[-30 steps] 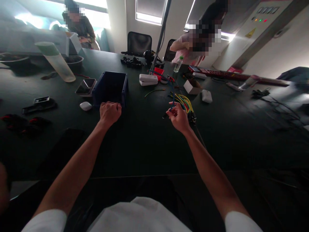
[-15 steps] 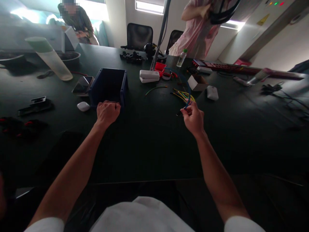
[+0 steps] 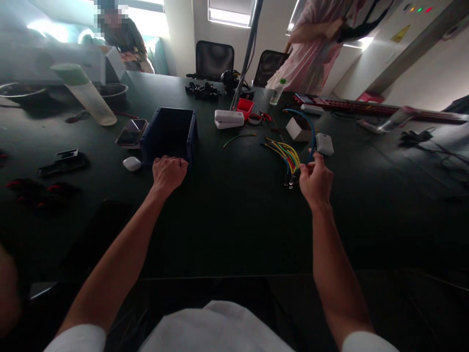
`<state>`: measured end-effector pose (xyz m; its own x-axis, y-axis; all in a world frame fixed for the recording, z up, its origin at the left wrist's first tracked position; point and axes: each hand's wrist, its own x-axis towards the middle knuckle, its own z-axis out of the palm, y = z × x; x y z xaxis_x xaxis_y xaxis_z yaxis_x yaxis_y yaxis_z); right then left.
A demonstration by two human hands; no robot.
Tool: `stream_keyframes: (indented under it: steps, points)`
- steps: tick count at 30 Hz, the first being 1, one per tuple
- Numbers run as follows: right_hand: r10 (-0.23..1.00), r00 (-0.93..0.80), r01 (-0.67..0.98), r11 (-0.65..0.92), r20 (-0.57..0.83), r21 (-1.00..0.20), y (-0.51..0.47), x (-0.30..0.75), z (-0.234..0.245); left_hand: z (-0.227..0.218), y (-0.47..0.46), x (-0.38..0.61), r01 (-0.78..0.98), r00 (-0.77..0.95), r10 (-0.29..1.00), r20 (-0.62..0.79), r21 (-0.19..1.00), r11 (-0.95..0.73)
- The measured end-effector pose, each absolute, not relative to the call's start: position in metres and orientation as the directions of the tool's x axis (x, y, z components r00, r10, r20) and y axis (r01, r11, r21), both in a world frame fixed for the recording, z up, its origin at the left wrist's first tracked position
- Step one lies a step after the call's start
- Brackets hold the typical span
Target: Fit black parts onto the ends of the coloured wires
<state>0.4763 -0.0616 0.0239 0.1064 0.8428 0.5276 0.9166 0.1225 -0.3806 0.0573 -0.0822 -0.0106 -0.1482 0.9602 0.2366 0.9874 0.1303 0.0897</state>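
My left hand [image 3: 169, 174] is closed over the front edge of a dark blue plastic bin [image 3: 195, 132], whose open side faces me. Its fingertips are hidden behind the rim. Between the thumb and fingers of my right hand [image 3: 317, 180] is a blue cable [image 3: 312, 128], which arches up and back toward a small white box. Just left of that hand lies a bundle of wires [image 3: 284, 150], mostly yellow and green with some red and blue, their dark connector ends toward me. A single green wire [image 3: 238, 138] lies apart, between the bin and the bundle.
Behind the wires are the open white box [image 3: 297, 129], a white case [image 3: 324, 144], a red tray [image 3: 245, 106] and a white device [image 3: 229, 119] by a pole. A phone [image 3: 132, 133] and white earbud case [image 3: 132, 164] sit left of the bin. Two people are across the table.
My right hand has moved right with the blue cable, away from the wire bundle, whose connector ends now show. My left hand stays on the bin; the whole view has shifted slightly.
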Motion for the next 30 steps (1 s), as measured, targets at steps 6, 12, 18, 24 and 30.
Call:
stream_keyframes:
  steps: [6,12,18,24,30]
  points:
    - [0.85,0.09,0.928,0.118,0.519,-0.354,-0.059,0.479,0.022,-0.011,-0.083,0.056,0.988,-0.141,0.953,0.268,0.107,0.116]
    - [0.871,0.119,0.937,0.061,0.477,-0.345,-0.055,0.486,0.019,-0.012,-0.085,0.055,0.99,-0.109,0.951,0.291,0.114,0.079]
    - [0.873,0.126,0.951,0.029,0.471,-0.309,-0.054,0.492,0.02,-0.012,-0.085,0.054,0.991,-0.115,0.951,0.288,0.105,0.088]
    - [0.888,0.13,0.959,0.001,0.441,-0.285,-0.053,0.495,0.019,-0.012,-0.085,0.055,0.986,-0.118,0.951,0.287,0.145,0.078]
    - [0.916,0.122,0.968,-0.026,0.382,-0.248,-0.052,0.495,0.017,-0.013,-0.086,0.055,0.992,-0.106,0.946,0.306,0.095,0.08]
